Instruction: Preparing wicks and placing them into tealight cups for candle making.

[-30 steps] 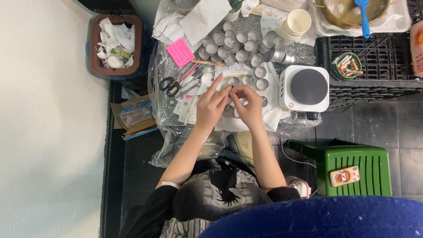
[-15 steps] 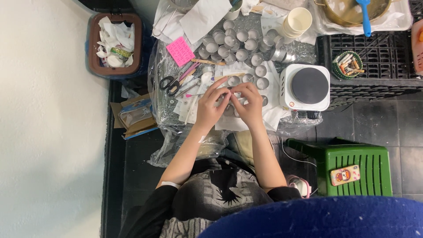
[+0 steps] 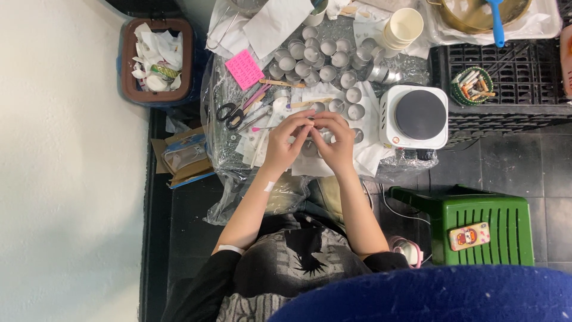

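Pinching tiny dark piece between both hands, detail unclear.

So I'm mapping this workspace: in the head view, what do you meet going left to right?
Bin of scraps → scissors → left hand → right hand → hot plate → green stool.

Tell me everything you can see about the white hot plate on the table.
The hot plate is a small, square white unit with rounded corners and a round dark grey heating disc on top, with nothing on it. It stands flat at the table's right edge, beside the black crate, right of both hands, apparently on crinkled clear plastic sheeting. Neither hand touches it.
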